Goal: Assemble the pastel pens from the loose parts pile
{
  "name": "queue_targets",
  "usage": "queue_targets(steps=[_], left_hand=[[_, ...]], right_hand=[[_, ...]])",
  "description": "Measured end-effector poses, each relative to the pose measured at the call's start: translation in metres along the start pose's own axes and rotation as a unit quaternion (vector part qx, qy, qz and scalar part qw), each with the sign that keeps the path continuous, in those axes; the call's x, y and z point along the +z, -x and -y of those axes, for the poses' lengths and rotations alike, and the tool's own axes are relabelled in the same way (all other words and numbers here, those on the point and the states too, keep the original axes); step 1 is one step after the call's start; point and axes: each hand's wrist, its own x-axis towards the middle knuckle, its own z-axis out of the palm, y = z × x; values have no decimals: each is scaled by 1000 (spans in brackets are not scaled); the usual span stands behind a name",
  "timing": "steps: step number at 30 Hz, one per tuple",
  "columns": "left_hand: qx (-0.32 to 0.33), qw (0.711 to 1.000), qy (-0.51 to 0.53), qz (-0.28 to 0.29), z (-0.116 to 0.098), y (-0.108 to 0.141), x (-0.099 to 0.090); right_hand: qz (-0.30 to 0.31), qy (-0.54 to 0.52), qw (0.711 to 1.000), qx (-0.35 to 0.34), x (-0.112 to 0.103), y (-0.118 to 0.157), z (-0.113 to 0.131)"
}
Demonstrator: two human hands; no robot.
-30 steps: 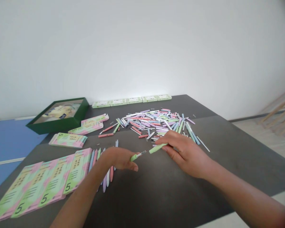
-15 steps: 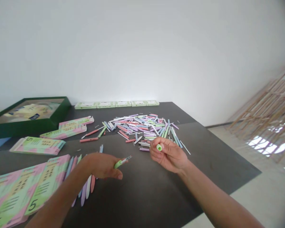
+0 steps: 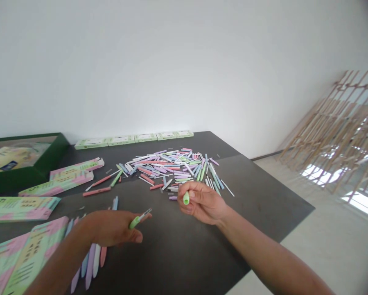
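Observation:
Over the front of the dark table, my left hand [image 3: 116,229] is closed on a light green pen part [image 3: 135,222], whose slim whitish and clear end points up and right. To the right, my right hand [image 3: 204,203] pinches a hollow light green pen tube [image 3: 186,199], its round opening facing me. The two green pieces are apart. Partly hidden under my left hand and forearm, several coloured pens [image 3: 91,258] lie side by side. Just beyond my right hand is a loose heap of pastel pen parts [image 3: 168,164].
Pink-and-green printed packets [image 3: 21,209] lie at the left. Behind them stands a dark green box [image 3: 48,159] with plastic bags in it. Several flat pale green boxes [image 3: 120,140] line the wall. A wooden rack [image 3: 328,123] stands beyond the table's right edge.
The view has turned to the right, so the table and its things appear further left. Both hands still hold their green pieces, with about the same gap between them.

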Motion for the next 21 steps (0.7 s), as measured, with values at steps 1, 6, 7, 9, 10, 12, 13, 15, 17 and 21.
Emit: queue_targets(steps=[1, 6, 7, 9, 10, 12, 13, 15, 17, 21], left_hand=[[-3, 1000, 12, 13, 0, 0, 0], [-14, 999, 41, 31, 0, 0, 0], [-16, 998, 41, 33, 0, 0, -1], [-21, 998, 40, 39, -1, 0, -1], [-24, 998, 39, 42, -1, 1, -1], [-31, 998, 37, 46, -2, 1, -2], [-35, 998, 35, 47, -2, 1, -2], [-41, 997, 30, 50, -4, 1, -3], [-35, 997, 25, 60, -5, 1, -4], [-21, 998, 12, 66, -8, 2, -6]], right_hand=[[-2, 1, 1000, 2, 0, 0, 0], [-2, 2, 1000, 3, 0, -1, 1], [-1, 2, 1000, 2, 0, -1, 0], [4, 4, 1000, -1, -1, -1, -3], [6, 8, 1000, -3, -2, 0, -4], [7, 30, 999, -7, -4, 0, -5], [2, 55, 998, -14, -4, 1, -3], [-14, 165, 986, -29, -6, 3, 5], [-37, 361, 931, -44, -8, 5, 17], [-52, 683, 724, -80, -17, 8, 22]])
